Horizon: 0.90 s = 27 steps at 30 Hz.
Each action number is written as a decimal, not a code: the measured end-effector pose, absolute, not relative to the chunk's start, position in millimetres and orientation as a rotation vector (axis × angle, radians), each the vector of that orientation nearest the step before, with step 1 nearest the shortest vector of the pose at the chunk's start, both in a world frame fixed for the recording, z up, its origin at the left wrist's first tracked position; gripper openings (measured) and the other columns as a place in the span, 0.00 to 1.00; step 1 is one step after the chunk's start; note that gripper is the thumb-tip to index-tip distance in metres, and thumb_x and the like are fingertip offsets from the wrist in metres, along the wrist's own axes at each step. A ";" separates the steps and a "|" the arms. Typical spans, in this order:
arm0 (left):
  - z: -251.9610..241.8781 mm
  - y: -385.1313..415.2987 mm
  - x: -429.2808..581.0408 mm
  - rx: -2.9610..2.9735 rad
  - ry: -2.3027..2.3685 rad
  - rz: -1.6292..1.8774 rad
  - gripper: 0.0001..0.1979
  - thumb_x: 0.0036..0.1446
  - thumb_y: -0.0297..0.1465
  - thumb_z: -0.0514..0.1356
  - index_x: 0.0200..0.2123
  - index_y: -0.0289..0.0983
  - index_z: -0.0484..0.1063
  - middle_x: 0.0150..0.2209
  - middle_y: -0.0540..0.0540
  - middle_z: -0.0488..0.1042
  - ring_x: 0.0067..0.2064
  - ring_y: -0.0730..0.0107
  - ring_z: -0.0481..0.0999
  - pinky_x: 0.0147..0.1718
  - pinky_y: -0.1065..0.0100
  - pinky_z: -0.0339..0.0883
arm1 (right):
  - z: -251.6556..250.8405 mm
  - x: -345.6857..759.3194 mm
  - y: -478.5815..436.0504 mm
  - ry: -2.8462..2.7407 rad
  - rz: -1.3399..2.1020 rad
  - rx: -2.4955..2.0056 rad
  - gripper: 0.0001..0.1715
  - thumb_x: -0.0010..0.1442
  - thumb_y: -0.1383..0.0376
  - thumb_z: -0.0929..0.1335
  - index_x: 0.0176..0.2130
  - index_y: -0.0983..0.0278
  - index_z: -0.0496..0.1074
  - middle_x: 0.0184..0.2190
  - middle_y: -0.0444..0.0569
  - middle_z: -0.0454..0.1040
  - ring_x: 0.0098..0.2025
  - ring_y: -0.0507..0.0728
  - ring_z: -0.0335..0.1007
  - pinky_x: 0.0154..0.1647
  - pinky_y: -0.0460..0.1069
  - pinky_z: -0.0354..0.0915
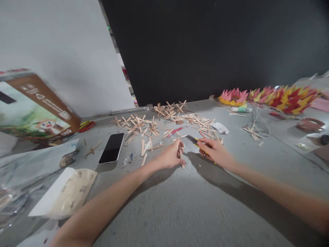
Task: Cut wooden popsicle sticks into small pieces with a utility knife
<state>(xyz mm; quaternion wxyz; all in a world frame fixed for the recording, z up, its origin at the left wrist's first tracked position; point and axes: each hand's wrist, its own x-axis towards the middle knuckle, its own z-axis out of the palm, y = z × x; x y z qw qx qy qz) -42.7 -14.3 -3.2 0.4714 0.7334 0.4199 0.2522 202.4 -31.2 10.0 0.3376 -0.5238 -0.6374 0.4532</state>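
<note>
My left hand (pixel 171 155) is closed around a wooden craft stick (pixel 182 160) held against the grey table (pixel 180 206). My right hand (pixel 215 150) grips a yellow and black utility knife (pixel 193 140), its tip pointing toward the left hand. Just beyond both hands lie several loose wooden sticks and glued stick crosses (pixel 144 125), spread over the middle of the table. A red pen (pixel 175 131) lies among them.
A black phone (pixel 112 148) lies left of my hands. A printed cardboard box (pixel 33 109) and plastic bags (pixel 64 193) sit at the far left. Pink, red and yellow folded paper shapes (pixel 277 96), a glue stick (pixel 241 109), a cable and a tape roll (pixel 309 124) lie at the right.
</note>
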 end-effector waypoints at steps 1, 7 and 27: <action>-2.1 -14.6 -41.3 1.756 1.003 0.662 0.25 0.49 0.25 0.70 0.49 0.41 0.67 0.34 0.50 0.74 0.32 0.66 0.75 0.32 0.65 0.64 | 8.3 199.0 -28.9 -1.642 1.166 -1.359 0.27 0.68 0.42 0.66 0.32 0.62 0.70 0.21 0.40 0.69 0.18 0.48 0.55 0.19 0.46 0.50; -5.8 -2.9 -37.7 1.415 0.958 1.190 0.23 0.52 0.33 0.74 0.47 0.39 0.68 0.34 0.49 0.79 0.33 0.66 0.81 0.36 0.65 0.73 | 6.1 171.7 -13.4 -1.578 1.181 -1.343 0.29 0.64 0.40 0.69 0.31 0.60 0.64 0.18 0.36 0.62 0.20 0.50 0.55 0.21 0.46 0.52; -23.5 14.2 -50.7 0.663 0.778 1.243 0.23 0.48 0.40 0.79 0.41 0.35 0.76 0.29 0.53 0.71 0.31 0.77 0.72 0.36 0.73 0.68 | -16.1 140.0 2.5 -1.737 0.968 -1.255 0.24 0.68 0.44 0.68 0.36 0.60 0.71 0.28 0.44 0.70 0.31 0.57 0.66 0.33 0.49 0.63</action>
